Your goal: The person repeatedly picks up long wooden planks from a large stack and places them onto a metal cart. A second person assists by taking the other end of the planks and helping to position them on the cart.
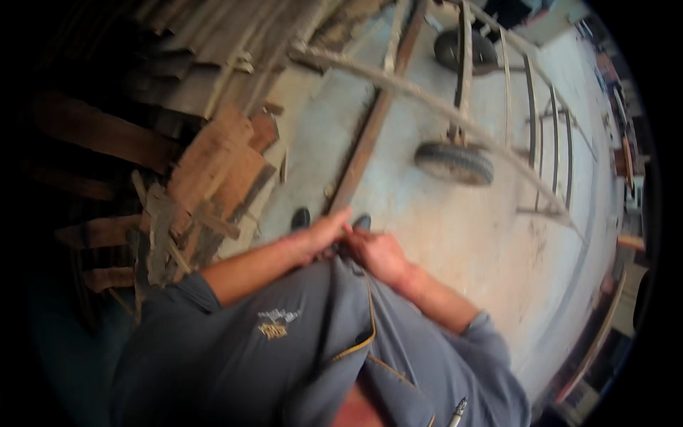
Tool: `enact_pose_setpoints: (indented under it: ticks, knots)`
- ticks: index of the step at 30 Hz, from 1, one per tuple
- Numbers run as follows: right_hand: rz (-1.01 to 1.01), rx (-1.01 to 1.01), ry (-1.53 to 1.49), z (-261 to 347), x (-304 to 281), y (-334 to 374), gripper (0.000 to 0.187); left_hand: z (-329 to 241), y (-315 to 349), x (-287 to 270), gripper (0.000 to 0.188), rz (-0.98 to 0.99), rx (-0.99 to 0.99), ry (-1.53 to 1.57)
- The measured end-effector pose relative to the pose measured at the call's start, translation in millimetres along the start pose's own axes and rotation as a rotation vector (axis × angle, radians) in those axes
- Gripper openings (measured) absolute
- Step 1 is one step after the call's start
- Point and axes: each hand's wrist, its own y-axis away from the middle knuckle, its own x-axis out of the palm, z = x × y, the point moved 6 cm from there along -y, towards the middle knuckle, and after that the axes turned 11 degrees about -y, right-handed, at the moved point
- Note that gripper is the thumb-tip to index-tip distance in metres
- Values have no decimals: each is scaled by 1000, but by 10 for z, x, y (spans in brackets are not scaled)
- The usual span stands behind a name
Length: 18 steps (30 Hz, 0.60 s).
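Note:
My left hand (329,231) and my right hand (378,255) meet in front of my waist, close against the grey shirt (299,341). The fingers of the right hand are curled closed. Those of the left are bent in against it, partly covered and blurred. Whatever lies between them, if anything, is hidden. Just beyond the hands ends a long reddish-brown beam (370,146), which runs away from me across the floor. Whether the hands touch it I cannot tell. My shoes (301,218) show on either side of its near end.
A pale metal frame with bars (427,92) stands ahead to the right, with a near wheel (454,164) and a far wheel (466,50). Rough wood slabs (213,160) are piled at left, below stacked boards (220,43). Various items line the right edge.

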Motion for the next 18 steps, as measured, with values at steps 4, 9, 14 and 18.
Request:
enact_pose_setpoints:
  ticks: [4,9,14,18]
  knots:
    - [210,89,-375,252,-48,1175,24,556,341,1002,42,-102,275,-97]
    - [381,-24,-847,-454,-209,-115,31,14,231,-210,45,-52,454,-221]
    - [515,152,-867,-648,-625,-213,39,-219,558,13,42,-168,561,-437]
    - [405,194,-823,-620,-908,-736,47,-540,537,-247,44,-168,623,-565]
